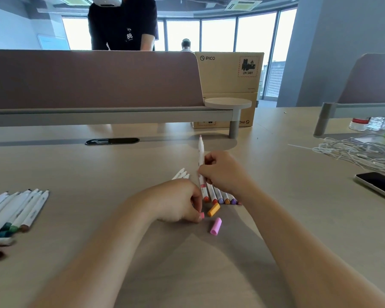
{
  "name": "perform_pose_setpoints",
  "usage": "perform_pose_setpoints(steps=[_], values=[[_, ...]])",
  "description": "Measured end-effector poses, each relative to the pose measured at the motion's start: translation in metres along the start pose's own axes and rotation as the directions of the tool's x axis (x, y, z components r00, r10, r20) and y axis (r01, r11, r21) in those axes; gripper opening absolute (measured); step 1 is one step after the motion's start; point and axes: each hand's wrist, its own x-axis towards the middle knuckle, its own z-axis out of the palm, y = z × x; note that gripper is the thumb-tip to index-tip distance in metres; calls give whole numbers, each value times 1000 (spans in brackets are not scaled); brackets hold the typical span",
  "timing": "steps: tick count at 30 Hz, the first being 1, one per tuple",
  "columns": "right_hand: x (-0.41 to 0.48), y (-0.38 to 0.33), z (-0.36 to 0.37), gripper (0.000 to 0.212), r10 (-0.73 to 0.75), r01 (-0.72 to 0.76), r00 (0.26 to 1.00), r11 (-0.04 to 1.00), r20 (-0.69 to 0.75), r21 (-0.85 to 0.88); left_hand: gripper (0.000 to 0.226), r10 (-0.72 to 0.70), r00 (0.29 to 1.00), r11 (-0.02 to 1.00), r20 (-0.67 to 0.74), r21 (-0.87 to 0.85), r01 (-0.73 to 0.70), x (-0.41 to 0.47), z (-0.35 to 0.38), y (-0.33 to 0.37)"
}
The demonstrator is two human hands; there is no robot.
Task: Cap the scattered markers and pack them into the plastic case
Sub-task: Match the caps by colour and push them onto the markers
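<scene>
My right hand [223, 172] grips a white marker [201, 156] upright, its bare pink tip pointing up and away. Just below and to the left, my left hand [178, 202] pinches a small pink cap [201, 216] against the table. A row of capped white markers [220, 195] with red, orange and purple ends lies beneath my right hand. A loose orange cap [213, 209] and a loose pink cap [216, 226] lie beside my left hand. No plastic case is in view.
A second group of white markers [20, 213] with green, blue and brown caps lies at the far left edge. A phone [378, 186] and tangled white cables [360, 150] are at the right. A desk divider [93, 83] and cardboard boxes [229, 74] stand behind.
</scene>
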Motion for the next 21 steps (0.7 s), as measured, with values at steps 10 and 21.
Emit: perform_pose_setpoints(steps=[10, 21], values=[[0, 0, 8, 22, -82, 83, 995, 996, 50, -24, 11, -455, 788, 548, -414, -828, -119, 14, -11, -37], [-13, -15, 10, 11, -71, 86, 933, 996, 352, -26, 12, -635, 722, 130, -273, -960, -249, 14, -14, -41]])
